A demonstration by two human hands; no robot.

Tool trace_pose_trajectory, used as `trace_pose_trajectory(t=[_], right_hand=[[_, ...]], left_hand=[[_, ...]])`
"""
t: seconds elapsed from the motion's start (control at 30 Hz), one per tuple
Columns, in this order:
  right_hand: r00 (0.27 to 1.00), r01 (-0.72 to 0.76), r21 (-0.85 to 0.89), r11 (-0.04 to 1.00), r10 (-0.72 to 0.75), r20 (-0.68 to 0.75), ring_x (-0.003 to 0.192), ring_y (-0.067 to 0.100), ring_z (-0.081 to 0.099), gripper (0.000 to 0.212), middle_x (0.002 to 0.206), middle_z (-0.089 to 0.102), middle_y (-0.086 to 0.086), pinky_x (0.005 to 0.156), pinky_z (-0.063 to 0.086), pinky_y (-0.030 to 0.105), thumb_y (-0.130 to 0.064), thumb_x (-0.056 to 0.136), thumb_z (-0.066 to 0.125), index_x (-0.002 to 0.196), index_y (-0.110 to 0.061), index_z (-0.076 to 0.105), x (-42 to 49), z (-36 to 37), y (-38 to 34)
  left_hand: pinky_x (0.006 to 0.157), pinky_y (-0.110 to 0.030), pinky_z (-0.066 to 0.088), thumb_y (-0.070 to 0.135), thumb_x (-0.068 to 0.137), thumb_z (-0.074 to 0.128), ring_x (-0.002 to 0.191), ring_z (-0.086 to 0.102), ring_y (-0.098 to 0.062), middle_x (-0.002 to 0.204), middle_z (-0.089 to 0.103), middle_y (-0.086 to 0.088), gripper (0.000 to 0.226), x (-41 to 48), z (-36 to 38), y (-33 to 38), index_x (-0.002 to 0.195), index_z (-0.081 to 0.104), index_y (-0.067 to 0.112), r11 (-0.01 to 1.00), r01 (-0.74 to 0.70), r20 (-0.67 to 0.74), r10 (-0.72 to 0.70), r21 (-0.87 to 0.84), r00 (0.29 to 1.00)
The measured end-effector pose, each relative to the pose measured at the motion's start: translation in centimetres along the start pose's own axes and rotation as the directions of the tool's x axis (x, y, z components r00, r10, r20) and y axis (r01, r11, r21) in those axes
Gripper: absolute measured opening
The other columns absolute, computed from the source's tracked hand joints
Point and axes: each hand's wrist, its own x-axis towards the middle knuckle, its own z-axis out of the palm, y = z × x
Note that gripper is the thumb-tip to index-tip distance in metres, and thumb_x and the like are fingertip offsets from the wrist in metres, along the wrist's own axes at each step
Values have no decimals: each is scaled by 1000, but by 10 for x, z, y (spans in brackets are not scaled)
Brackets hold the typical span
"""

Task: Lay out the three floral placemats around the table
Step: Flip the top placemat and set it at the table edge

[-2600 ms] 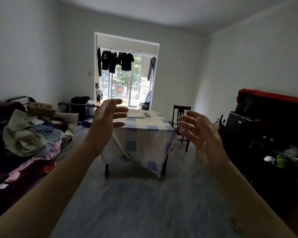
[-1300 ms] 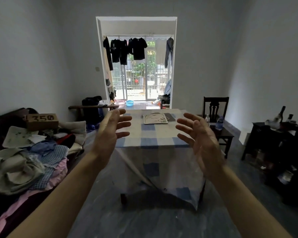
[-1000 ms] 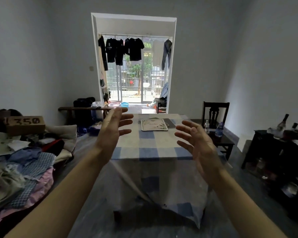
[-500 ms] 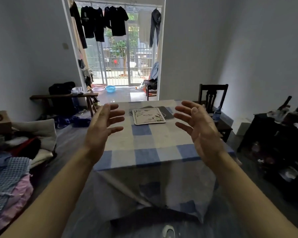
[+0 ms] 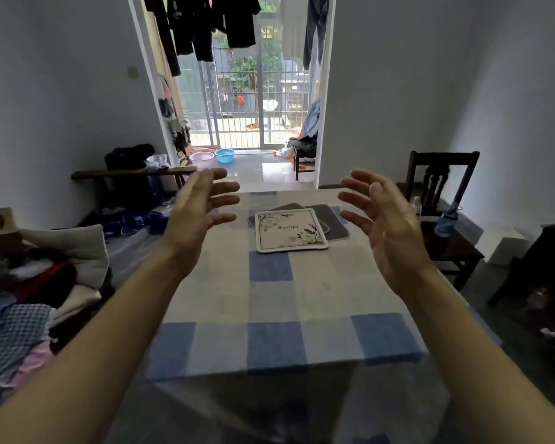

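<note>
A stack of placemats lies at the far middle of the table point(image 5: 269, 302), which wears a blue and white checked cloth. The top placemat point(image 5: 290, 230) is white with green floral corners; grey mats point(image 5: 334, 224) show under it, fanned to the right. My left hand point(image 5: 199, 213) hovers over the table's left side, fingers spread, holding nothing. My right hand point(image 5: 385, 225) hovers over the right side, palm turned inward, fingers apart and empty. Both hands are above the cloth, on either side of the stack and apart from it.
A dark wooden chair point(image 5: 442, 193) stands at the table's far right with a blue bottle point(image 5: 446, 219) on its seat. Piled clothes point(image 5: 29, 283) fill the left. A dark cabinet point(image 5: 545, 283) is on the right. A bench point(image 5: 132, 174) and open balcony door lie beyond.
The view has come closer to the table, now right at its near edge. Both hands stay raised and open, now over the tabletop flanking the placemat stack.
</note>
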Motion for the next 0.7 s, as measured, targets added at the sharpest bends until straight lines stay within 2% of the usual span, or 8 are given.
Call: trace_pose_trajectory(t=[0.23,0.43,0.57,0.7], right_hand=[[998,-64,18,998,64,-6,120,19,59,41,130,61,3,102,48,44,-37,97,45,131,-15,54,83,-29,53],[996,-91,21,996,91,-21,120,19,59,43,128,63,2,100,49,41,-40,93,48,129,-17,56,161,-38,100],[995,-101,-42,994,101,-15,118,16,60,43,127,63,0,97,50,38,-42,92,49,127,-19,57,205,-35,137],[988,-148,-83,985,144,-46,119,18,60,39,127,63,4,99,49,40,-40,92,49,123,-19,59,252,-31,172]], left_hand=[[90,-48,55,45,102,36,106,66,-23,116,68,-6,42,89,38,-50,125,56,17,996,68,-5,-67,55,998],[85,-41,57,49,101,36,105,67,-17,116,69,-1,40,181,52,-83,123,58,23,995,33,30,-35,91,999],[88,-42,56,48,102,35,106,65,-16,119,66,0,40,230,48,-122,125,55,22,994,59,26,-61,92,998],[87,-42,57,44,103,35,105,65,-19,117,66,-3,40,279,44,-167,126,54,18,990,134,-37,-133,40,990]])
